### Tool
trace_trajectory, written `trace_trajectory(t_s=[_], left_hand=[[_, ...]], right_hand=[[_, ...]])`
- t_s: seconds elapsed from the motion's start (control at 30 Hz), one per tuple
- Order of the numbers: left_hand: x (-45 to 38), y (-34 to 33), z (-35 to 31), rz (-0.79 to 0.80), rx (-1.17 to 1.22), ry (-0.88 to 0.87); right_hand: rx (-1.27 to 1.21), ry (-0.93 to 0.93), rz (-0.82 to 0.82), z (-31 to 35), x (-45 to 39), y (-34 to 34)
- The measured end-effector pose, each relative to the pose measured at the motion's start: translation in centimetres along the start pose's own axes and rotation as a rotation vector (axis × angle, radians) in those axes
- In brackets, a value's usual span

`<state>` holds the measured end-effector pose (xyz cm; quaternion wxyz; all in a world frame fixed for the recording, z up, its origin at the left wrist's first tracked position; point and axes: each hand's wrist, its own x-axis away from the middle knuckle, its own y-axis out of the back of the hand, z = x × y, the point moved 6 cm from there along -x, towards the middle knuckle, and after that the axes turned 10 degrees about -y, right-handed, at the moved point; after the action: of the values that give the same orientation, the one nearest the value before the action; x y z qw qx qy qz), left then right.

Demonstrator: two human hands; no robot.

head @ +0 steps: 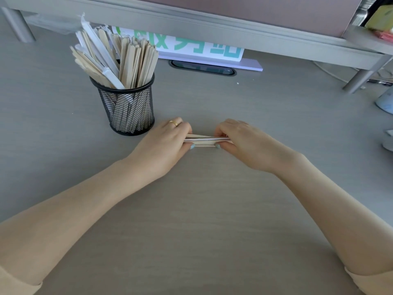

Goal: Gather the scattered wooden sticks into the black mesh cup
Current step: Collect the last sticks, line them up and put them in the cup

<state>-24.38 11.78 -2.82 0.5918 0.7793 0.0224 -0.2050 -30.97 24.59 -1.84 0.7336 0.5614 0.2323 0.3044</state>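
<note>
A bundle of flat wooden sticks lies horizontally just above the desk, pinched at both ends. My left hand grips its left end and my right hand grips its right end. The black mesh cup stands upright to the left of my left hand, close to its knuckles. The cup holds several wooden sticks, a few in white paper wrappers, fanning out above the rim.
A grey raised shelf on metal legs spans the back of the desk. Under it sits a white sign with green characters and a dark cable slot. Pale objects sit at the right edge.
</note>
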Motion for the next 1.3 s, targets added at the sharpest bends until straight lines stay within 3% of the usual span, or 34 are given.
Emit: trace_trajectory(t_s=[0.13,0.27,0.57,0.8,0.93,1.03,1.17,1.3], left_hand=[[-0.4,0.4,-0.7,0.086,-0.130,-0.148],[-0.2,0.6,0.5,0.185,-0.098,-0.125],[-0.6,-0.1,0.5,0.194,-0.252,-0.166],[-1.1,-0.4,0.8,0.096,-0.288,-0.225],[-0.8,-0.3,0.5,0.042,-0.307,-0.321],[-0.7,-0.2,0.5,0.016,-0.278,-0.299],[-0.3,0.6,0.8,-0.081,-0.214,-0.227],[0.6,2.7,0.0,-0.299,-0.290,-0.210]], right_hand=[[0.111,0.032,-0.032,0.3,0.2,0.0],[0.116,0.062,-0.045,0.4,0.2,-0.1],[0.016,0.115,-0.049,-0.1,-0.5,-0.2],[-0.139,0.068,-0.001,-0.4,-0.8,-0.3],[0.002,0.072,-0.021,0.6,-0.9,-0.2],[0.177,0.069,-0.050,2.0,-1.4,-0.2],[0.300,0.082,-0.038,2.7,-1.7,-0.8],[0.125,0.047,-0.006,1.9,-1.3,-0.4]])
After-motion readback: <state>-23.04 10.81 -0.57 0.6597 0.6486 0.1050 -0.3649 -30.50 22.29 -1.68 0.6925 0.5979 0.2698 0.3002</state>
